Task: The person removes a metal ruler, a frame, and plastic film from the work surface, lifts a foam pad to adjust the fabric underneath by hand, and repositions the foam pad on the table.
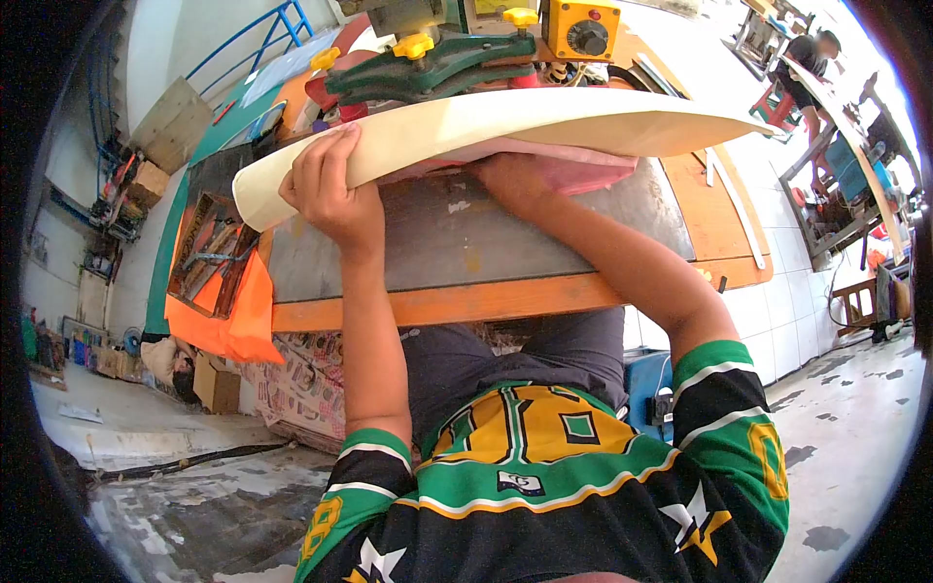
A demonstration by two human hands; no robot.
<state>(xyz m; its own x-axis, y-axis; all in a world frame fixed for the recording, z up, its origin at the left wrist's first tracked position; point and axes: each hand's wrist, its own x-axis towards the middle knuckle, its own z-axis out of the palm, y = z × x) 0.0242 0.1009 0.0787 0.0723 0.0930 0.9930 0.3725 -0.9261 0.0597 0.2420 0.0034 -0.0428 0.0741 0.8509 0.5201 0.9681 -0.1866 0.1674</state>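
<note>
A large cream sheet [486, 115] is lifted and curved across the worktable. My left hand [335, 185] grips its near left edge, with fingers curled over the top face. Beneath the sheet lies pink sheet material [583, 173], partly covered. My right hand [510, 180] reaches under the cream sheet beside the pink material. Its fingers are hidden, so I cannot see whether they hold anything. Both hands are over the dark grey board [428, 243] set on the orange worktable [457, 303].
Behind the sheet stands a dark green machine frame [447, 63] with yellow knobs, beside a yellow control box [583, 29]. A tray of tools [209, 257] sits at the left over orange cloth [238, 316]. Another person [812, 63] sits at the far right.
</note>
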